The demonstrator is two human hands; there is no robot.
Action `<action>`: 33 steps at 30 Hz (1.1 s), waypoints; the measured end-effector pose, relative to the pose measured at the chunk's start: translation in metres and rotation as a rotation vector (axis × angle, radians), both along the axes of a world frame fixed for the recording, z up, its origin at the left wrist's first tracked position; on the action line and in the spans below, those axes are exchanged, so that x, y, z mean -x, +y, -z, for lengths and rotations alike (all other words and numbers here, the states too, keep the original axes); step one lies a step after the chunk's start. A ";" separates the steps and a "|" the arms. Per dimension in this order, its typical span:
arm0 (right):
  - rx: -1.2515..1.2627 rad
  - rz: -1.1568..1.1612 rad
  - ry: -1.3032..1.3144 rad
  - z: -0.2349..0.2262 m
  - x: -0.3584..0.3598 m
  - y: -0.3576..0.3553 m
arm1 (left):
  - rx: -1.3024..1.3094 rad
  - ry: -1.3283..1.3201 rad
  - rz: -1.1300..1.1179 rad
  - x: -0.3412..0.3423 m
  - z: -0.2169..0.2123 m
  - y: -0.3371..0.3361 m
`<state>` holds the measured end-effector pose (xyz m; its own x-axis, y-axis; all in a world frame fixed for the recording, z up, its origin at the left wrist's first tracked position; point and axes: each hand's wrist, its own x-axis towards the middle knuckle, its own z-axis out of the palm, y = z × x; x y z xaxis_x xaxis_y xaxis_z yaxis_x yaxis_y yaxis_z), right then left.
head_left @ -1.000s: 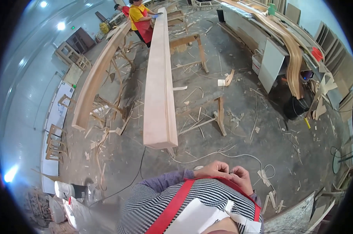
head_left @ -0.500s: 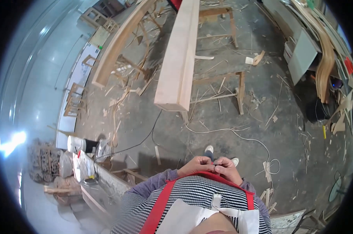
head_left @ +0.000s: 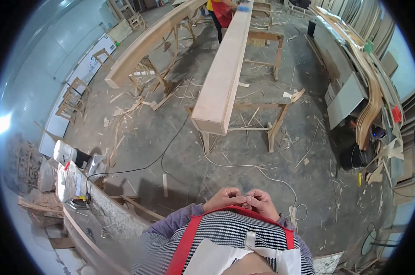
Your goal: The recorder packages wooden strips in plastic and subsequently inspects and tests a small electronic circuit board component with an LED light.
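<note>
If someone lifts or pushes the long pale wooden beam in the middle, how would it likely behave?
The beam looks stiff, running straight across its trestles without visible sag. It is probably heavy, being so long and thick. Its boxy shape suggests it would slide rather than roll if pushed.

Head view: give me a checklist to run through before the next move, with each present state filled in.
1. Bare left hand and bare right hand visible: ok, together at the red cloth apron.
2. Anything pinched between them: cannot tell, too small.
3. Long, pale, box-shaped wooden beam supported: ok, resting on brown wooden trestles.
4. Beam free of others: not ok, a co-worker in yellow and red stands beside it.
5. Grey floor uncluttered: not ok, a thin white cord and a pale wood strip lie ahead.
</note>
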<state>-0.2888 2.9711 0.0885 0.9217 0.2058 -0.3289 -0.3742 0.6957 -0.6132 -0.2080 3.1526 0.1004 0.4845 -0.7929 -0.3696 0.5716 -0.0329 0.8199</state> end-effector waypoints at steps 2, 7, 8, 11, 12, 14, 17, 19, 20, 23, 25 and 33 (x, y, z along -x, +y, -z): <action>0.019 -0.036 -0.018 -0.006 -0.005 0.015 | 0.026 -0.044 -0.007 0.002 0.004 0.020; 0.176 -0.167 -0.092 -0.019 -0.006 0.054 | 0.074 -0.119 -0.087 0.018 0.001 0.061; 0.242 -0.209 -0.124 -0.020 -0.007 0.062 | 0.080 -0.134 -0.114 0.020 0.000 0.072; 0.314 -0.270 -0.128 -0.031 -0.004 0.079 | 0.103 -0.163 -0.144 0.029 0.000 0.091; 0.347 -0.298 -0.127 -0.034 -0.003 0.084 | 0.112 -0.172 -0.150 0.033 0.000 0.096; 0.354 -0.302 -0.138 -0.037 0.001 0.091 | 0.132 -0.181 -0.144 0.038 0.001 0.103; 0.365 -0.312 -0.155 -0.037 0.006 0.100 | 0.135 -0.224 -0.171 0.039 0.003 0.115; 0.431 -0.319 -0.182 -0.036 0.005 0.103 | 0.154 -0.230 -0.155 0.038 0.003 0.117; 0.463 -0.324 -0.194 -0.036 0.005 0.104 | 0.157 -0.226 -0.149 0.039 0.004 0.118; 0.507 -0.312 -0.208 -0.035 0.012 0.107 | 0.165 -0.228 -0.139 0.042 0.005 0.120; 0.522 -0.309 -0.208 -0.035 0.012 0.109 | 0.149 -0.222 -0.138 0.045 0.003 0.122; 0.701 -0.293 -0.257 -0.016 0.007 0.114 | 0.156 -0.302 -0.139 0.042 0.001 0.131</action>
<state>-0.2962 3.0846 0.1040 0.9266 0.2757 -0.2559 -0.2693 0.0114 -0.9630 -0.2502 3.2836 0.0995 0.6605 -0.7473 -0.0734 0.2930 0.1665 0.9415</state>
